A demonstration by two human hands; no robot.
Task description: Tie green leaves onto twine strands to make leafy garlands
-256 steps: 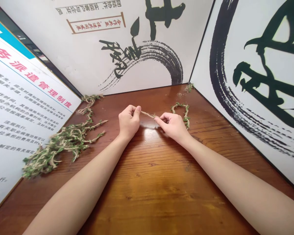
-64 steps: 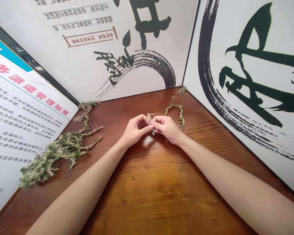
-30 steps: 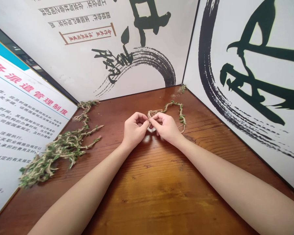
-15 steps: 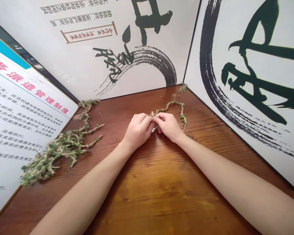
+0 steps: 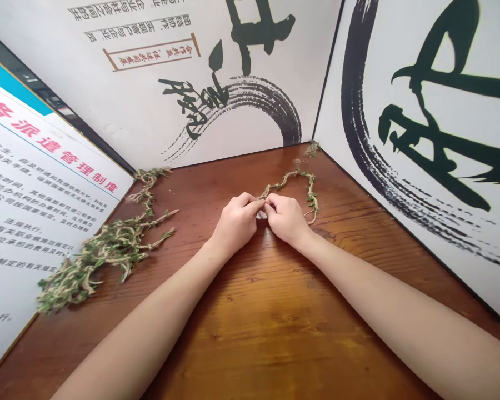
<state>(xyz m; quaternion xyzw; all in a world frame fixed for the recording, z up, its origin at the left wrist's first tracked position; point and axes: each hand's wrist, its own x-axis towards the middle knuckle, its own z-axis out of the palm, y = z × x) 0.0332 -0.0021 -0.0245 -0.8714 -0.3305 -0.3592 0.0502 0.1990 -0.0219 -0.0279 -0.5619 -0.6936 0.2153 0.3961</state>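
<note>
A strand of tan twine with small green leaves (image 5: 311, 183) curves over the table behind my hands, one end running into my fingers. My left hand (image 5: 238, 221) is closed, thumb and forefinger pinching the twine. Right against it, my right hand (image 5: 286, 220) pinches the same twine, so the fingertips of both hands nearly meet. The exact bit between the fingers is mostly hidden. Off to the left lies a tangled heap of similar leafy twine (image 5: 95, 258), touched by neither hand.
The brown wooden table (image 5: 250, 333) is closed in by upright printed boards: a left panel (image 5: 29, 211), a back panel (image 5: 129, 111) and a right panel (image 5: 425, 222). A small clump of green scraps (image 5: 312, 148) sits in the back right corner.
The twine loop that stood up above my fingertips is no longer visible there. My hands have shifted only slightly, with both still pinching.
</note>
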